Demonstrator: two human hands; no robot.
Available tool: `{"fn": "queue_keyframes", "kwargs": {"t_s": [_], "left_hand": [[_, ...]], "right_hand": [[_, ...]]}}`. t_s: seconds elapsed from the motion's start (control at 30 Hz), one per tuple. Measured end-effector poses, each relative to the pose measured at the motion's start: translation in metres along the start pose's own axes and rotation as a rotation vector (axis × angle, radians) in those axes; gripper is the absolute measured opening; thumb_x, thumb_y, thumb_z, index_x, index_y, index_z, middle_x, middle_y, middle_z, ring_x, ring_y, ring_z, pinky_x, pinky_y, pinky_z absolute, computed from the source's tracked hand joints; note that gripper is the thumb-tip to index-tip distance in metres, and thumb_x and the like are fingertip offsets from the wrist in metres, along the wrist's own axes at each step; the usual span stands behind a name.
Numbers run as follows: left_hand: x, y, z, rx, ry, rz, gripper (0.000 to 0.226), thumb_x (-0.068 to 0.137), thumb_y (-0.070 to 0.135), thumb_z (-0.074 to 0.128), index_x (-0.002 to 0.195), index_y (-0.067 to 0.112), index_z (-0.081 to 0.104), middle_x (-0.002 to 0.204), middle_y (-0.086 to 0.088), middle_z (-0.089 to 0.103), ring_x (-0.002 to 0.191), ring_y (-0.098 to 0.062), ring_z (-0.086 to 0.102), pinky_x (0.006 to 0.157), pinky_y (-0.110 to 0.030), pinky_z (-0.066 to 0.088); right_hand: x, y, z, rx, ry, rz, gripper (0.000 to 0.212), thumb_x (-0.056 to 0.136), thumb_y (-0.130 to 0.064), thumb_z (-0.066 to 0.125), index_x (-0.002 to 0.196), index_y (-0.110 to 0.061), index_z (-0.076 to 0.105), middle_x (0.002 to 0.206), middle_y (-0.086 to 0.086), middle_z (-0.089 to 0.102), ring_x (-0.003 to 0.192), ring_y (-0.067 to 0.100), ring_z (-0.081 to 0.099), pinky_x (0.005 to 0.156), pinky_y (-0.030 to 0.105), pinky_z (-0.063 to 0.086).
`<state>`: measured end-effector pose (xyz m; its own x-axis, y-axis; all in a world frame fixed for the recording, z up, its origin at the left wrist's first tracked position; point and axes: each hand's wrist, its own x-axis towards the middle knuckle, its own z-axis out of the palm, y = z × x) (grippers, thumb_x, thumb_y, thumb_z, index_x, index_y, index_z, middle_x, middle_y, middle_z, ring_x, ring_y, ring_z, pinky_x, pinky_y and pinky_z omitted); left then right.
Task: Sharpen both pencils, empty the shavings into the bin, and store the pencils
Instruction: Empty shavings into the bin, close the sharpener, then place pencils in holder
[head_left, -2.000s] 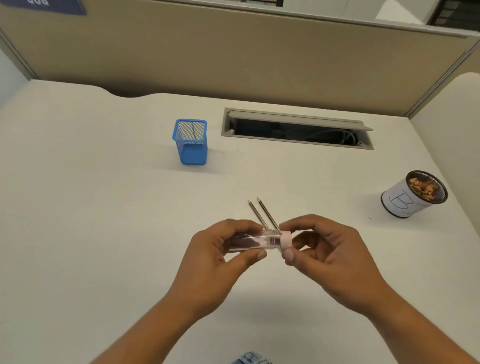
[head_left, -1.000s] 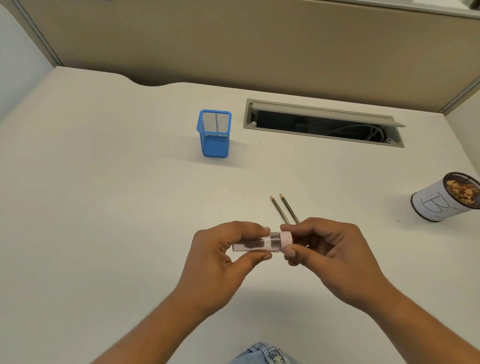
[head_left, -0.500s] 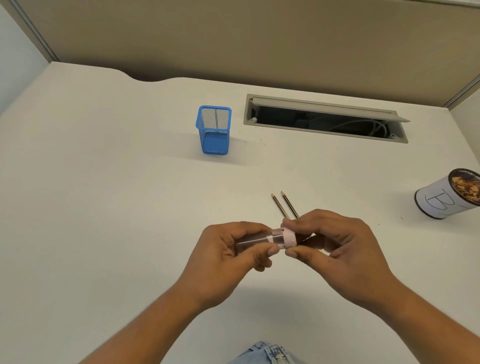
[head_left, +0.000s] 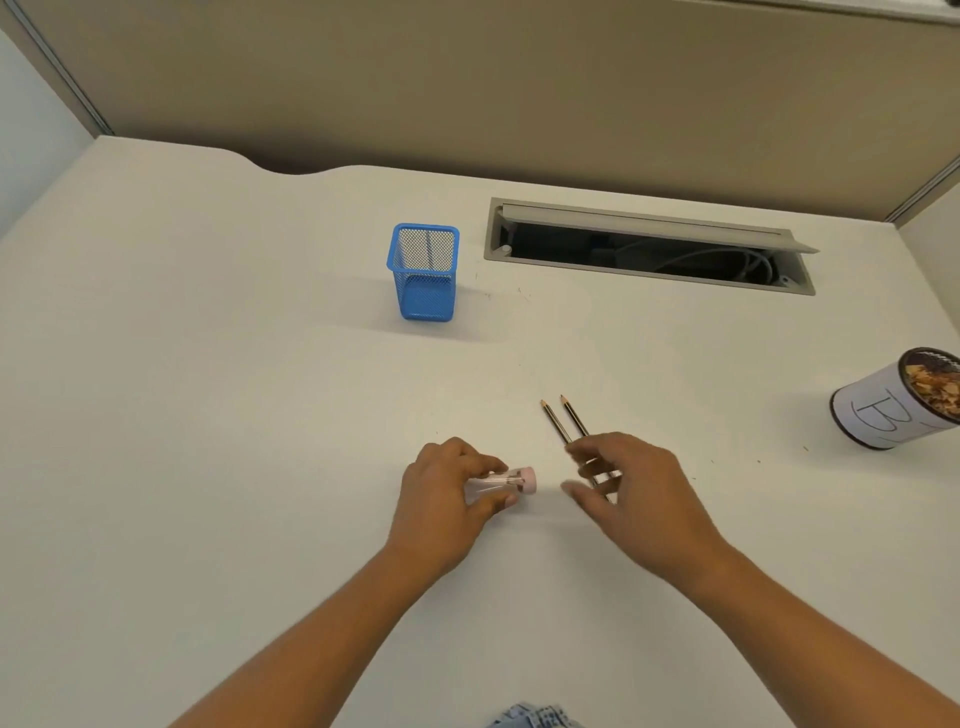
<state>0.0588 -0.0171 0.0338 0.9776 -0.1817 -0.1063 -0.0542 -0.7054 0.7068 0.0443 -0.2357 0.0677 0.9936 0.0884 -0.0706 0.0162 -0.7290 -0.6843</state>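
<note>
Head view: the left hand (head_left: 447, 499) pinches the clear sharpener (head_left: 501, 482) low over the desk (head_left: 208, 415); the right hand (head_left: 636, 491) — fingers spread, empty — hovers above two pencils (head_left: 563, 421). Farther off stand the blue mesh holder (head_left: 423, 273) and — at right — the shavings bin (head_left: 898, 408).

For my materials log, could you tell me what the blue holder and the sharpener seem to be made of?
The blue holder looks like painted wire mesh, probably metal: you can see through its walls. The sharpener looks like clear glossy plastic with a matte pink cap; its contents show through.
</note>
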Motion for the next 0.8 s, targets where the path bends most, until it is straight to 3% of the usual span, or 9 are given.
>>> {"fn": "queue_keyframes", "kwargs": {"t_s": [0.13,0.27,0.4,0.63,0.8], "left_hand": [[0.004,-0.003,0.016,0.051,0.025,-0.008,0.031,0.077,0.044,0.077,0.105,0.034,0.072,0.099,0.015,0.058,0.108,-0.012,0.048,0.087,-0.028,0.03],[0.009,0.001,0.022,0.099,0.017,-0.03,0.029,0.079,0.047,0.073,0.106,0.038,0.07,0.106,0.017,0.056,0.116,-0.008,0.041,0.086,-0.027,0.019],[0.01,0.006,0.024,0.127,0.004,-0.035,0.034,0.076,0.05,0.075,0.107,0.038,0.069,0.109,0.017,0.055,0.119,-0.009,0.039,0.086,-0.027,0.017],[0.008,0.008,0.018,0.061,-0.01,-0.06,0.079,0.062,0.054,0.083,0.132,0.039,0.049,0.126,0.015,0.048,0.128,-0.006,0.033,0.094,-0.022,0.018],[0.008,0.016,0.013,-0.013,0.082,-0.03,0.065,0.071,0.052,0.078,0.128,0.035,0.053,0.127,0.014,0.05,0.128,-0.005,0.035,0.094,-0.022,0.019]], "right_hand": [[0.015,0.016,-0.005,-0.094,0.129,0.227,0.022,0.084,-0.024,0.074,0.104,-0.02,0.067,0.096,-0.005,0.068,0.082,0.012,0.066,0.076,0.03,0.055],[0.02,0.025,-0.001,-0.191,0.033,0.361,0.042,0.077,-0.039,0.079,0.112,-0.02,0.063,0.103,-0.004,0.064,0.09,0.015,0.062,0.077,0.029,0.049],[0.021,0.024,0.006,-0.253,-0.025,0.395,0.049,0.072,-0.042,0.081,0.111,-0.02,0.062,0.101,-0.002,0.064,0.09,0.019,0.062,0.079,0.032,0.052],[0.025,0.023,0.009,-0.223,-0.02,0.426,0.03,0.077,-0.028,0.079,0.103,-0.019,0.066,0.086,-0.009,0.064,0.084,0.018,0.064,0.077,0.032,0.054],[0.03,0.021,0.009,-0.181,-0.012,0.498,0.023,0.074,-0.025,0.074,0.095,-0.024,0.065,0.081,-0.011,0.067,0.079,0.016,0.065,0.071,0.034,0.057]]}}
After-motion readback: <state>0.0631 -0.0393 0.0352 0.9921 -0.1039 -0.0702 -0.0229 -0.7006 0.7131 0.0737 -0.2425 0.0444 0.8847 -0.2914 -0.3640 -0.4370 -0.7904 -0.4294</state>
